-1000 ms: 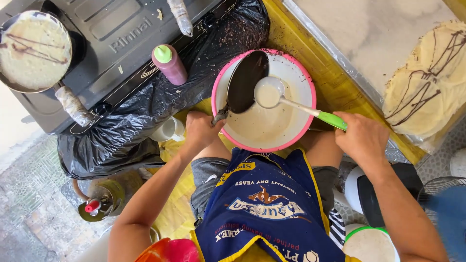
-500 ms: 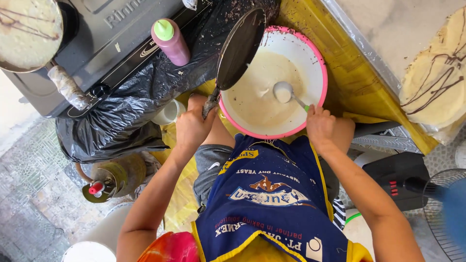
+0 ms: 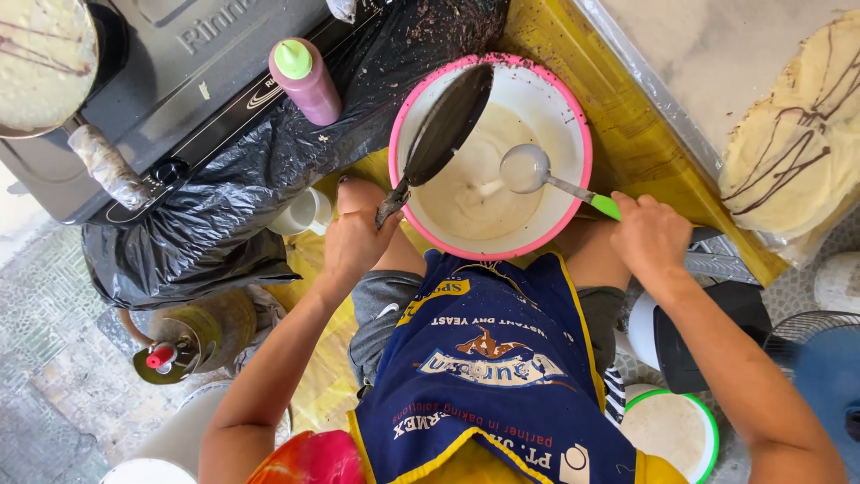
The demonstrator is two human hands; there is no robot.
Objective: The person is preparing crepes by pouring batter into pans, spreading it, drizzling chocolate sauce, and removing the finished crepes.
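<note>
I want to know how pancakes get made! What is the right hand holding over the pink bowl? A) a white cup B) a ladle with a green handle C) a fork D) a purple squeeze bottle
B: the right hand grips the green handle of a ladle whose round scoop sits over the pale batter in the pink bowl.

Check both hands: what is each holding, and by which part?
Left hand grips the dark pan by its handle; right hand holds the ladle by its green handle end.
</note>
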